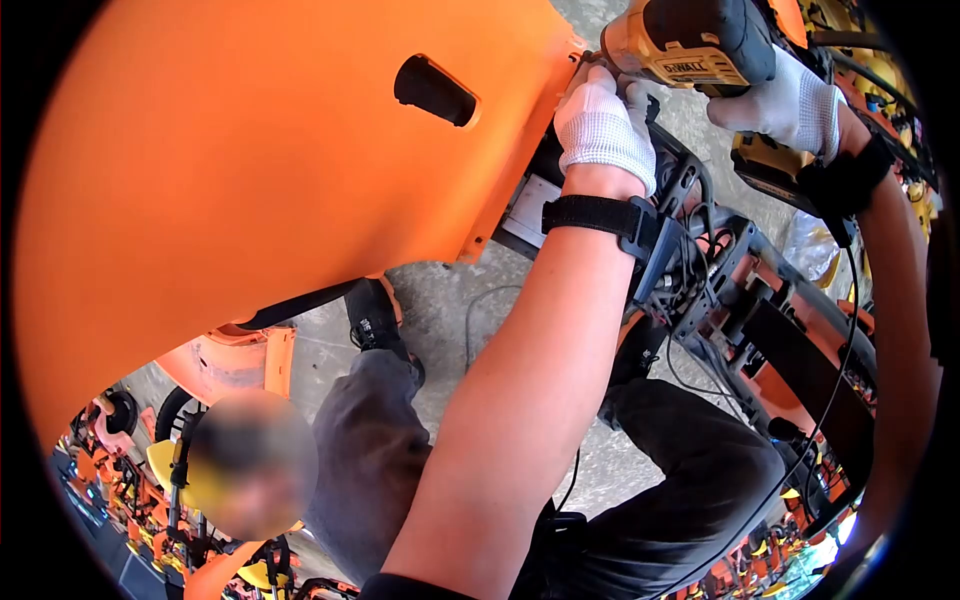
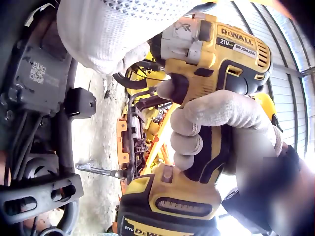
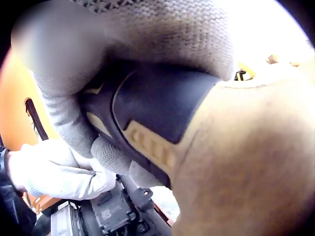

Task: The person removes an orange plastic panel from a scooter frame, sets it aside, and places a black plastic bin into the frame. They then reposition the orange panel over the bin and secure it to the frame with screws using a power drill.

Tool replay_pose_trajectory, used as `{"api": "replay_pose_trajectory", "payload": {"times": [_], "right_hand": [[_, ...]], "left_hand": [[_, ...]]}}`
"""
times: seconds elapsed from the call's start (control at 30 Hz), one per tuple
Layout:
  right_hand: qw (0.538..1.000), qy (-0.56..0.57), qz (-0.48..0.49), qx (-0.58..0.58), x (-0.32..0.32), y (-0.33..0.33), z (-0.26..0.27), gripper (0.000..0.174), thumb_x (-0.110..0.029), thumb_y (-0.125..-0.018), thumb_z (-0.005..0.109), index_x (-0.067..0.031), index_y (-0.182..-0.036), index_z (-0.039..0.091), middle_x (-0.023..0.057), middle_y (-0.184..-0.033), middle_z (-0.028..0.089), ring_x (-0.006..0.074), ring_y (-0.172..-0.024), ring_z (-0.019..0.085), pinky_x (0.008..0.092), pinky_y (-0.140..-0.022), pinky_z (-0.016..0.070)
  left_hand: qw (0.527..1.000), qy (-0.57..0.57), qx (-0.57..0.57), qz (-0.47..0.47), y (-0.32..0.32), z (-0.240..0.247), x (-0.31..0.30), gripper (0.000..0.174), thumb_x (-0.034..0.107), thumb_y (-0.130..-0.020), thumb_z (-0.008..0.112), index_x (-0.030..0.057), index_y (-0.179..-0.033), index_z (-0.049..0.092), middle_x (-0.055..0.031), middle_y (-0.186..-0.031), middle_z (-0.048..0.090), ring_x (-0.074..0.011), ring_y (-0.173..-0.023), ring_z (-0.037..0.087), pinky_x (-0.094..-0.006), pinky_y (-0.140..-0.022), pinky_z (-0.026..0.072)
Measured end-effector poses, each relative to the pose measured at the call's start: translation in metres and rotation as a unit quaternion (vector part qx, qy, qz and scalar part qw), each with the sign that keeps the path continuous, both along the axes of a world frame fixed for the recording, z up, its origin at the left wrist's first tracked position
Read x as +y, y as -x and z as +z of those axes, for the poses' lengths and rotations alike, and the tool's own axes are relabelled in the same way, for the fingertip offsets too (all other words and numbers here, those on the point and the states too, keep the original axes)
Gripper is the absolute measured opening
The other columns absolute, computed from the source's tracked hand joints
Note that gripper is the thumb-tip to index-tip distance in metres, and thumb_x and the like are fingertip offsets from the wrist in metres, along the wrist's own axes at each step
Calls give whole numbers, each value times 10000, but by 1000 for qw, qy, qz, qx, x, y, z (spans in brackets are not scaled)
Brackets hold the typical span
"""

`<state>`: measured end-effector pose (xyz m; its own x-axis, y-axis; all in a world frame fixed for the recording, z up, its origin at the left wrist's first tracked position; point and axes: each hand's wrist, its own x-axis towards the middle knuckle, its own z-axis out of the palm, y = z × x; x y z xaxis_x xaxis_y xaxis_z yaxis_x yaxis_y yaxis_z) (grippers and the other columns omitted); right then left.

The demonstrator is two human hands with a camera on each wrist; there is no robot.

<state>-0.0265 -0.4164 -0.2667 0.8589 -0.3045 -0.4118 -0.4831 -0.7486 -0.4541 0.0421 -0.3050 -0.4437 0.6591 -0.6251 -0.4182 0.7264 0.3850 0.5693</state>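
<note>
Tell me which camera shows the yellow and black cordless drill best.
Left wrist view: the yellow and black cordless drill shows from labelled body to battery, the right hand gripping its handle. The head view shows it small at the top edge; the right wrist view, a blurred close-up of the handle.

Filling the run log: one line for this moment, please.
right hand grips driver | left hand at its nose | nose at panel edge

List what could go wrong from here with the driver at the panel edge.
The left hand sits at the nose of the impact driver; a slip could catch it. A slip might also gouge the orange panel. The right hand alone grips the handle, so kickback may twist it.
</note>
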Motion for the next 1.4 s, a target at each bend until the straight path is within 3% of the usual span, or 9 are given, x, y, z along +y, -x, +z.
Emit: {"api": "replay_pose_trajectory", "payload": {"times": [0.1,0.17,0.2,0.27,0.6,0.67,0.77,0.87,1.4], "right_hand": [[1000,4,20,16,-4,-3,-5,481,-128,-688,713,12,-1123,563,98,-980,628,193,-865,579,302,-803,490],[999,7,23,23,-3,-6,-6,482,-128,-687,714,10,-1124,565,99,-983,627,194,-869,580,302,-794,493],[999,7,24,24,-3,-7,-6,482,-128,-687,714,10,-1124,565,99,-983,627,194,-869,580,302,-794,493],[999,25,24,19,-1,-9,-7,478,-131,-685,717,6,-1119,572,99,-979,630,200,-867,588,303,-786,499],[997,47,31,53,-3,-17,-10,483,-122,-673,721,8,-1114,576,107,-971,631,214,-863,593,299,-790,503],[997,24,71,-23,-1,-16,-10,390,-161,-727,692,5,-1066,594,77,-939,627,182,-822,589,276,-749,490],[998,27,59,-5,-3,-20,-11,386,-161,-730,690,4,-1065,594,76,-938,627,181,-821,589,275,-748,490],[998,33,55,0,-5,-23,-12,382,-162,-732,688,4,-1063,594,75,-936,627,180,-820,589,275,-747,489],[998,39,46,17,-11,-23,-13,363,-166,-743,679,2,-1054,596,71,-928,626,173,-814,588,270,-740,485]], "left_hand": [[988,-126,-82,29,3,8,4,233,138,-944,444,-53,-1043,533,-144,-951,572,-200,-900,551,-292,-755,490],[802,-408,-417,-128,-1,58,28,157,32,-868,527,-14,-1015,558,-96,-1005,558,-167,-889,571,-257,-750,500],[802,-408,-416,-128,-1,57,28,157,32,-868,527,-14,-1015,558,-96,-1005,558,-167,-889,571,-257,-750,500],[757,-446,-468,-95,-1,54,27,286,242,-851,577,1,-1004,603,-233,-920,643,-364,-905,617,-361,-800,489],[939,-209,-256,99,6,12,4,258,199,-870,546,-23,-993,597,-232,-920,643,-328,-880,622,-369,-761,496],[988,-73,-19,132,2,23,4,247,183,-888,533,-40,-988,573,-183,-877,620,-278,-824,602,-330,-725,500],[919,136,331,165,-4,39,8,235,159,-915,513,-66,-980,536,-111,-812,586,-202,-741,571,-273,-670,506],[972,74,204,88,-5,31,12,194,144,-918,522,-47,-954,520,-62,-781,525,-166,-678,540,-234,-616,494],[952,129,261,89,-2,32,34,249,227,-976,438,16,-1096,494,-84,-899,587,-124,-657,489,-214,-536,441]]}}
